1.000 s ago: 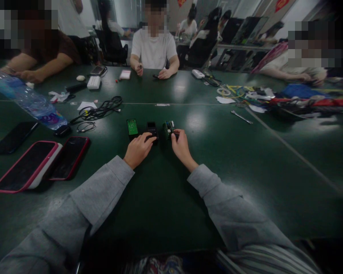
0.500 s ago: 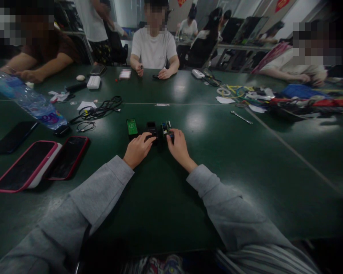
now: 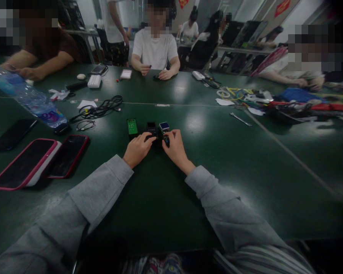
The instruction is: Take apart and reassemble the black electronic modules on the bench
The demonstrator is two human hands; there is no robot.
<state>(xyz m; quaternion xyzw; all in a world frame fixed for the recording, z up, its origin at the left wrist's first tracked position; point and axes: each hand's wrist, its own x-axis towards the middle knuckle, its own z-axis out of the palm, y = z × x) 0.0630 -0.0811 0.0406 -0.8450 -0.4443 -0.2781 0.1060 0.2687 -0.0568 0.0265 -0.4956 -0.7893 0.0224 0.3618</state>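
Three small electronic pieces stand in a row on the dark green table. My left hand (image 3: 139, 149) is closed on the lower part of a small black device (image 3: 151, 125) with a little dark screen. To its right, my right hand (image 3: 175, 148) pinches a circuit board with a small display (image 3: 164, 126); the display faces up, and my fingers cover the board's lower part. Just left of the black device lies a black case half holding a green circuit board (image 3: 132, 126), apart from the other pieces and partly behind my left hand.
At left are phones in red cases (image 3: 67, 156), a dark phone (image 3: 13, 134) and a lying water bottle (image 3: 31, 101). Black cables (image 3: 103, 106) lie beyond. A wrench (image 3: 240, 119) and tangled wires (image 3: 254, 95) lie at right. Several people sit around; one person (image 3: 156, 49) faces me.
My right hand has turned the circuit board, so its display now faces up, and moved it slightly left, nearer the black device. My left hand has barely moved.
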